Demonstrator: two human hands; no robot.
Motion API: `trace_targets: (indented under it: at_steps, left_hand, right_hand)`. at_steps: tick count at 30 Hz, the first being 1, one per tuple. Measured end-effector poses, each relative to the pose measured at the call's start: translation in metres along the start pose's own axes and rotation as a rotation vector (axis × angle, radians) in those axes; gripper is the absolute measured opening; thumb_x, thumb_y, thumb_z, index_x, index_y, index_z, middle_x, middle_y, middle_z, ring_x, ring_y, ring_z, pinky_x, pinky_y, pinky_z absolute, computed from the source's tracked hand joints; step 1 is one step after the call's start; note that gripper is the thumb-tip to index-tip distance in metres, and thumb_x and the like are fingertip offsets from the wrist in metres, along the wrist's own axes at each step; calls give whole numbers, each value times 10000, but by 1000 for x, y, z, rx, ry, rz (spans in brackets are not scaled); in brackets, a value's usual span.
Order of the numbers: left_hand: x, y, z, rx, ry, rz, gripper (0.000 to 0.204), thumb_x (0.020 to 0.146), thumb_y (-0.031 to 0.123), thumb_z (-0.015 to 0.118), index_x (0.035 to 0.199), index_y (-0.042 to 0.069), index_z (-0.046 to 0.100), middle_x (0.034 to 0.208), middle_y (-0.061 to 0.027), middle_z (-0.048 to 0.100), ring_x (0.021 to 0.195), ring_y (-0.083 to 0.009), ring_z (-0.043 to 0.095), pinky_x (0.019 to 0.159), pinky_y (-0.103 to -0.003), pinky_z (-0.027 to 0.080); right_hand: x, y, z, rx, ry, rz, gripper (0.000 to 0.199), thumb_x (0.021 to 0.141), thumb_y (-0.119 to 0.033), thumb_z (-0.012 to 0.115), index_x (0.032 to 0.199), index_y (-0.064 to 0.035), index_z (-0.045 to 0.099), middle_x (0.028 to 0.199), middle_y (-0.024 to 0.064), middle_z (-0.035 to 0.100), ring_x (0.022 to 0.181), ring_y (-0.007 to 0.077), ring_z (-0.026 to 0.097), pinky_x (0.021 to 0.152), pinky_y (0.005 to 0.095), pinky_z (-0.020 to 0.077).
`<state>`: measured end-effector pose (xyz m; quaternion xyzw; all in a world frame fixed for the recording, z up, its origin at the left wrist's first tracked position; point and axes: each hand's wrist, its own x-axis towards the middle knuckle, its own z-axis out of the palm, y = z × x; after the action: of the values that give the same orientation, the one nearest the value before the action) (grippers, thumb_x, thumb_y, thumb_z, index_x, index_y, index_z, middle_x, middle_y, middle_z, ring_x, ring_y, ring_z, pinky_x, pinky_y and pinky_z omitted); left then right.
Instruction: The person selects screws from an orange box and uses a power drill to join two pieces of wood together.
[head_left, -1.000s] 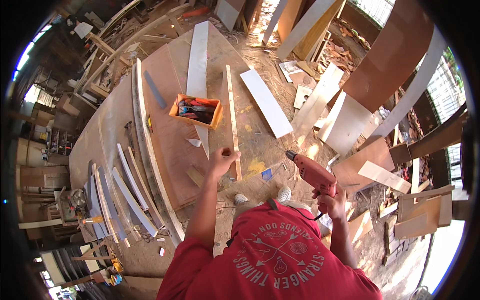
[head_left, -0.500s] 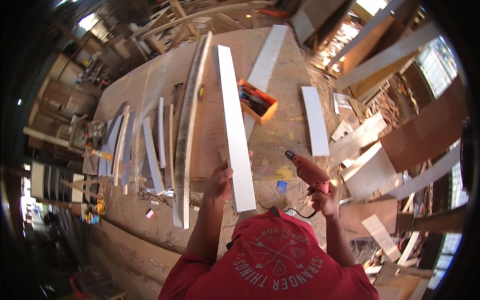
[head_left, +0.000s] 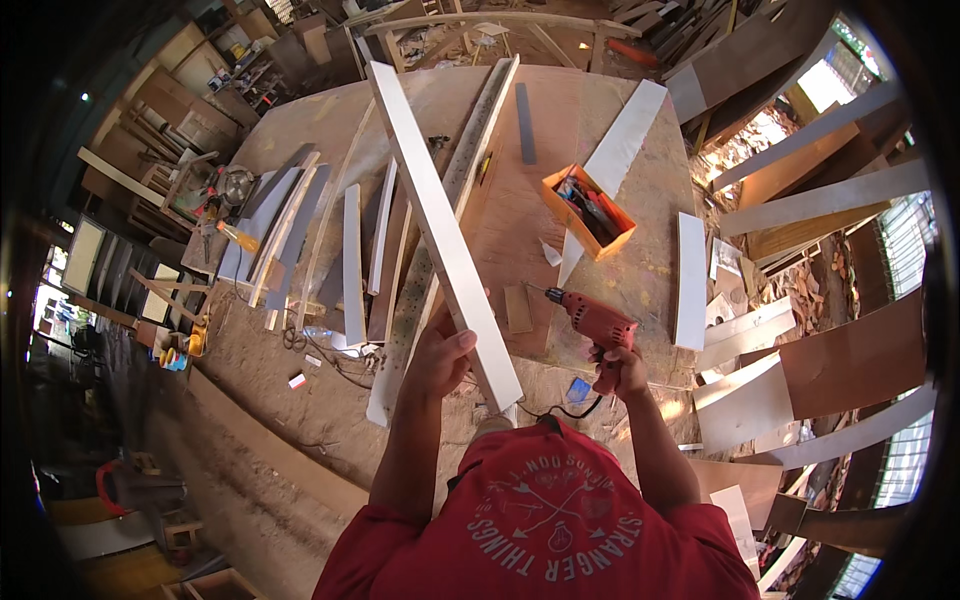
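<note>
My left hand (head_left: 442, 352) is wrapped round a long white board (head_left: 440, 225) near its close end. The board slants up and away to the left, its far end over the worktable (head_left: 330, 120). In my right hand (head_left: 622, 368) is a red power drill (head_left: 598, 322), gripped by the handle. Its bit points left toward the board without touching it, and a dark cord runs from the handle's base toward my body. Just beyond the drill stands an orange box (head_left: 588, 212) of hand tools. A small wooden block (head_left: 518, 309) lies between the drill and the board.
A long, stained plank (head_left: 470, 150) lies under the raised board. Several narrow strips (head_left: 353, 265) and a bottle with orange contents (head_left: 238, 237) occupy the table's left side. White panels (head_left: 690, 280) lie at right, beside stacked offcuts (head_left: 745, 330). A blue scrap (head_left: 579, 390) sits near the front edge.
The white board has swung so its far end points further left. The drill has turned to point more leftward, nearer the board. My view has shifted, moving the table's things across the picture.
</note>
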<state>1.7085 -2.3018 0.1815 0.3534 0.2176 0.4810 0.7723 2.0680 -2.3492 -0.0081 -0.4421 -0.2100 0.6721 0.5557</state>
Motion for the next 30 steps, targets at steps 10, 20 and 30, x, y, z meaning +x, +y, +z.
trace_targets:
  at_steps: [10,20,30]
  left_hand:
    - [10,41,-11,230,220,101,625,914,78,784,1453,26,472,1191,-52,632,1083,-139,637,966,-335,547]
    - [32,66,-27,422,285,161,574,909,81,824,1373,-1,496,1128,-58,632,979,-118,636,848,-304,580]
    - [67,68,-26,450,233,147,564,916,74,830,1376,-2,512,1135,-56,628,965,-116,619,854,-300,572]
  right_hand:
    - [61,10,28,23,-66,140,467,786,-137,642,1213,52,656,1022,168,761,844,294,740,710,393,586]
    - [93,-4,28,-533,309,11,425,820,-256,800,1162,-23,703,938,132,757,784,304,734,763,470,601]
    - [85,-4,41,-1422,725,-313,616,784,-418,856,1278,-83,702,1183,185,675,1161,390,642,1007,521,521]
